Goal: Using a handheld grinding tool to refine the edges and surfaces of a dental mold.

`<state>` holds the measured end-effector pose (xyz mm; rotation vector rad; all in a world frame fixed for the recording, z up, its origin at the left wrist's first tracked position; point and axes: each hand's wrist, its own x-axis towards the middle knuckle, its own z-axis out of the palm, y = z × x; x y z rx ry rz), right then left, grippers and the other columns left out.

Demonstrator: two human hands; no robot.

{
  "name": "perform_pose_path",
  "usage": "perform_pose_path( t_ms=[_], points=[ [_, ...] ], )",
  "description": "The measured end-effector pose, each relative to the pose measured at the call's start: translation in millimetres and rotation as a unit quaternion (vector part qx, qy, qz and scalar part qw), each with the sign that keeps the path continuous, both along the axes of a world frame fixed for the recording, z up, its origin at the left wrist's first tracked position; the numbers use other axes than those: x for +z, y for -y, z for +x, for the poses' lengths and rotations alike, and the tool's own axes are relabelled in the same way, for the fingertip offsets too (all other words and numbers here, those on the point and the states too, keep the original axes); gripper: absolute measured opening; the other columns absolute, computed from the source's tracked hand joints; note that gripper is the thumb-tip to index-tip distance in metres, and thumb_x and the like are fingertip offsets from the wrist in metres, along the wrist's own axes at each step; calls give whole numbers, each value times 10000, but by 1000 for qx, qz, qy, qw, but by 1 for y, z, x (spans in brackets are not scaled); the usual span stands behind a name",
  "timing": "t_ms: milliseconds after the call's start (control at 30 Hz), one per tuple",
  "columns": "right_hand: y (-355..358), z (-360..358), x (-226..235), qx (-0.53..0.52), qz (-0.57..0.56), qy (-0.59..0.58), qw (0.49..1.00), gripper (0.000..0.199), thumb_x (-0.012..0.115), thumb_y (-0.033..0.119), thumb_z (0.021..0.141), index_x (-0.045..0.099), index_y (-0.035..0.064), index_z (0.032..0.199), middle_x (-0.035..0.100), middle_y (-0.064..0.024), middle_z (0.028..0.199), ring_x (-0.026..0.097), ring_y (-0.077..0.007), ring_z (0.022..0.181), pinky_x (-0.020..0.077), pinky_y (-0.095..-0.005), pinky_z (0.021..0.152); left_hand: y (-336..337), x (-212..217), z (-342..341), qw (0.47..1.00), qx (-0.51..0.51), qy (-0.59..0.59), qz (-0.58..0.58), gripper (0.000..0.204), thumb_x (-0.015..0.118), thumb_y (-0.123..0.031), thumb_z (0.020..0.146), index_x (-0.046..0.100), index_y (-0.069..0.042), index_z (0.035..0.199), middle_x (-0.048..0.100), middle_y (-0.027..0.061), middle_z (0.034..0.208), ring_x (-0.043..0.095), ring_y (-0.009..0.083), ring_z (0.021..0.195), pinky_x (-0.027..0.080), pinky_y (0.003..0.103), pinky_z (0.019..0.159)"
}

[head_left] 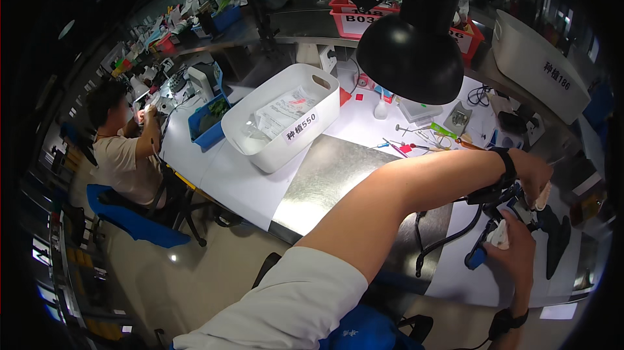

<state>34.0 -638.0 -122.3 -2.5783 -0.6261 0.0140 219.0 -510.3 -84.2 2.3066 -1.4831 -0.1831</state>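
Right of that black lamp [416, 57], your left hand [532, 171] has its fingers pinching a cream piece [542, 198], your right hand's [518, 246] gripping a whitish chunk [499, 235].

Covered, cropped and unclear parts.
The black lamp [411, 51] covers part of the red bins [476, 45]; the left arm [390, 200] hides some of the bench [325, 174]. The right forearm [522, 295] leaves by the lower edge. The 2 pale pieces [499, 235] at the left hand [533, 171] and right hand [517, 247] are too small to identify; the co-worker's face [122, 115] is blurred.
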Motion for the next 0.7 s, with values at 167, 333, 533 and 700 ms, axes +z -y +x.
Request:
perform_pose_path(
  t_ms=[167,333,533,700],
  points=[
    [-31,-17,-13,-258,-138,72,954,762,829,391,775,549,39,1390,593,-174,1289,678,-363,1047,547,-449,872,8,0,7,994,-44,98,-12,481,819,-448,721,798,0,896,757,156,846,729,325,825,558,409,750],
    [-4,-8,-4,-95,-38,41,994,784,826,344,762,527,85,1439,609,-166,1174,644,-374,1096,527,-450,905,-10,8,7,1000,8,19,23,611,843,-457,727,709,84,977,753,189,914,730,306,855,556,403,763],
    [-42,-11,-9,-266,-157,50,950,705,752,568,809,627,-21,1177,653,-193,1102,686,-363,1028,543,-449,855,0,-4,8,999,24,32,-34,579,873,-475,712,769,14,1004,753,173,969,718,307,862,551,408,787],
    [-27,-18,-5,-234,-101,5,967,888,756,643,785,601,-97,1250,670,-168,1078,684,-345,1038,540,-412,878,-3,2,-8,999,34,11,-19,678,875,-500,698,746,48,1076,749,197,991,723,333,931,554,417,831]
  ],
)
